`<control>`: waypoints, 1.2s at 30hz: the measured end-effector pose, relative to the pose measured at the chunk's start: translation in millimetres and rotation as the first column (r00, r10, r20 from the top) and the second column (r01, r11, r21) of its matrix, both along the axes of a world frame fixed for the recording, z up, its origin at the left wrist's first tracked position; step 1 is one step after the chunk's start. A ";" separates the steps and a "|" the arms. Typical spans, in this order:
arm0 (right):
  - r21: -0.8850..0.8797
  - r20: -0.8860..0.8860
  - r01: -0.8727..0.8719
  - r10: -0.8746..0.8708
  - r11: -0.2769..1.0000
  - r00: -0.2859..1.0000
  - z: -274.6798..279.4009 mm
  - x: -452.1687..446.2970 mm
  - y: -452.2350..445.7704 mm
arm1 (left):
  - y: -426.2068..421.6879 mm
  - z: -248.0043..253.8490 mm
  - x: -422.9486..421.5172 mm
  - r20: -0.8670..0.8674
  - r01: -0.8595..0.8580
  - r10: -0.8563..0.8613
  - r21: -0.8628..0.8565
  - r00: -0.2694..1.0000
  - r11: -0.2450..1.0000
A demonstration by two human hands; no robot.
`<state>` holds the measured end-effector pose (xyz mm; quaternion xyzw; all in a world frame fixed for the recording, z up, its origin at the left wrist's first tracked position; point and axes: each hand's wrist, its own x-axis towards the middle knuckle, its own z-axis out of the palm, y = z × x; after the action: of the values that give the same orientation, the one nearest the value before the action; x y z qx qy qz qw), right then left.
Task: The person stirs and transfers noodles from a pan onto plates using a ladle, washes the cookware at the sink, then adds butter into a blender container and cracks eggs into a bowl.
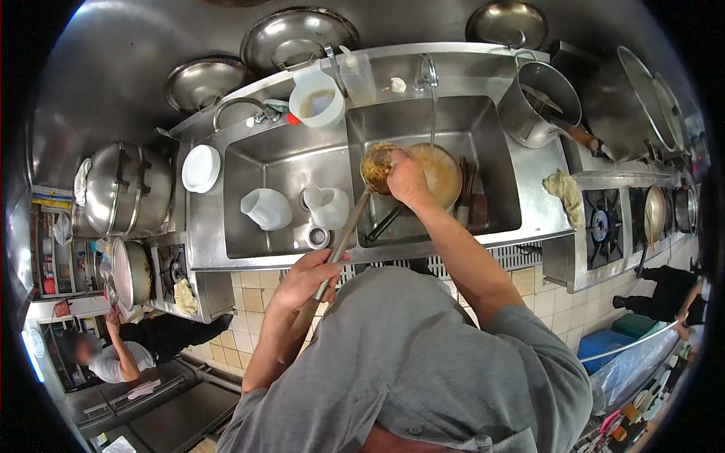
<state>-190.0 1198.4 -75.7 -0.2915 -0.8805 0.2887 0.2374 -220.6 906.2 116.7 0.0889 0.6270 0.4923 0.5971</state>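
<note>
My left hand (306, 281) is closed round the metal handle of a long-handled ladle (352, 226), near its lower end. The ladle slants up over the right sink basin, its round head golden-brown and speckled. At that head, my right hand (408, 179) is closed with fingers bent downward; whatever it grips is hidden. Just beneath and to the right sits a round pan (445, 175) of cloudy, foamy tan water, partly covered by my right hand. A black handle (384, 224) lies in the basin beside it. Water runs from the faucet (429, 72) into the pan.
White plastic jugs (266, 209) stand in the left basin. A white measuring jug (317, 102) and squeeze bottle (357, 78) are on the back ledge. At right are a deep pot (540, 102), a rag (563, 192) and gas burner (602, 225). Another person (124, 359) is at far left.
</note>
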 end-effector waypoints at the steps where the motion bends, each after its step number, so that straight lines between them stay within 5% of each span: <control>1: -0.240 0.056 0.053 -0.041 0.969 0.998 -19.9 -5.0 3.7 | 2.9 -4.2 -2.7 -0.034 0.072 -0.073 -0.042 0.997 0.997; 2: -0.460 0.119 0.118 -0.071 0.880 0.990 -32.4 -7.0 7.9 | 8.8 -9.7 -4.1 -0.032 0.077 -0.079 -0.044 0.996 0.996; 3: -0.461 0.121 0.126 -0.078 0.879 0.990 -29.2 -9.7 4.0 | 17.0 -16.4 -4.1 -0.154 0.172 -0.184 -0.094 0.971 0.981; 4: -0.854 0.065 0.251 -0.384 0.456 0.921 -26.4 -17.0 -6.6 | 24.6 -24.6 -4.5 -0.266 0.259 -0.292 -0.154 0.919 0.954; 5: -0.984 0.178 0.141 -0.634 -0.109 0.752 -23.2 -22.5 -14.5 | 30.8 -36.9 -6.4 -0.417 0.337 -0.378 -0.171 0.827 0.926; 6: -0.983 0.183 0.144 -0.644 -0.114 0.743 -45.5 -31.6 -11.5 | 45.0 -34.2 -7.9 -0.412 0.350 -0.390 -0.173 0.823 0.921; 8: -0.903 0.157 -0.239 -0.790 -0.358 0.592 -86.7 -46.6 -3.5 | 72.9 -25.3 -9.5 -0.471 0.479 -0.624 -0.401 0.623 0.781; 12: -0.807 0.151 -0.385 -0.786 -0.448 0.600 -105.0 -24.6 26.1 | 88.9 -87.8 -31.6 -0.572 0.498 -0.692 -0.486 0.440 0.718; 13: -0.610 -0.138 -0.607 -0.687 -0.509 0.714 -165.1 -8.0 39.6 | 105.5 -82.7 -31.5 -0.516 0.488 -0.697 -0.498 0.499 0.717; 16: -0.665 -0.087 -0.474 -0.571 -0.577 0.816 -92.9 51.7 50.8 | 132.3 -140.0 -41.3 -0.384 0.538 -0.723 -0.488 0.574 0.687; 17: -0.511 -0.212 -0.586 -0.569 -0.629 0.795 -111.9 76.8 58.5 | 139.1 -159.4 -36.0 -0.386 0.547 -0.728 -0.485 0.567 0.683; 19: -0.655 -0.085 -0.469 -0.559 -0.592 0.825 -90.4 105.8 58.7 | 154.5 -205.9 -24.0 -0.281 0.346 -0.512 -0.474 0.812 0.810; 20: -0.769 0.052 -0.326 -0.562 -0.550 0.826 -79.3 125.3 60.1 | 157.1 -254.2 -31.5 -0.397 0.432 -0.621 -0.469 0.676 0.770; 21: -0.782 0.011 -0.350 -0.572 -0.516 0.820 -83.6 142.4 57.6 | 169.1 -260.7 -27.3 -0.442 0.464 -0.705 -0.539 0.554 0.703; 23: -0.807 -0.026 -0.374 -0.606 -0.456 0.795 -122.9 168.7 64.3 | 171.3 -338.2 -39.3 -0.475 0.487 -0.708 -0.515 0.523 0.705; 24: -0.813 -0.018 -0.371 -0.617 -0.449 0.787 -141.2 179.9 74.8 | 189.2 -289.6 -22.6 -0.324 0.498 -0.685 -0.498 0.653 0.710; 25: -0.845 -0.009 -0.359 -0.660 -0.397 0.751 -130.9 188.2 83.5 | 188.9 -299.5 -24.4 -0.198 0.441 -0.522 -0.340 0.830 0.831; 26: -0.866 0.004 -0.344 -0.692 -0.363 0.722 -117.2 192.3 89.7 | 193.8 -282.4 -16.9 -0.182 0.347 -0.434 -0.369 0.882 0.862; 30: -0.952 -0.081 -0.267 -0.717 -0.151 0.692 -69.6 208.4 107.9 | 189.2 -297.6 -54.2 -0.356 0.568 -0.828 -0.606 0.432 0.557; 32: -0.991 -0.126 -0.131 -0.557 0.030 0.821 -74.6 220.0 116.8 | 183.9 -311.5 -82.7 -0.723 0.621 -0.675 -0.599 -0.148 0.505; 33: -0.996 -0.060 -0.016 -0.556 0.083 0.829 -39.6 231.3 111.6 | 207.2 -255.7 -66.1 -0.718 0.631 -0.689 -0.581 -0.098 0.515; 34: -0.994 -0.078 -0.024 -0.567 0.103 0.820 -29.7 240.3 114.9 | 228.5 -185.5 -40.4 -0.786 0.651 -0.606 -0.398 0.120 0.646; 35: -0.997 -0.069 -0.080 -0.610 0.009 0.789 -25.0 246.5 114.5 | 246.4 -118.1 -17.2 -0.800 0.622 -0.495 -0.203 0.340 0.756; 36: -0.987 -0.052 -0.138 -0.646 -0.083 0.762 -23.1 250.2 113.2 | 266.4 -58.1 -3.5 -0.845 0.642 -0.405 -0.099 0.349 0.760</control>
<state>60.2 1311.6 -98.7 -0.4487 -0.2140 0.8326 0.2441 -224.0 1172.6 58.6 0.5813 0.6990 0.2443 0.3373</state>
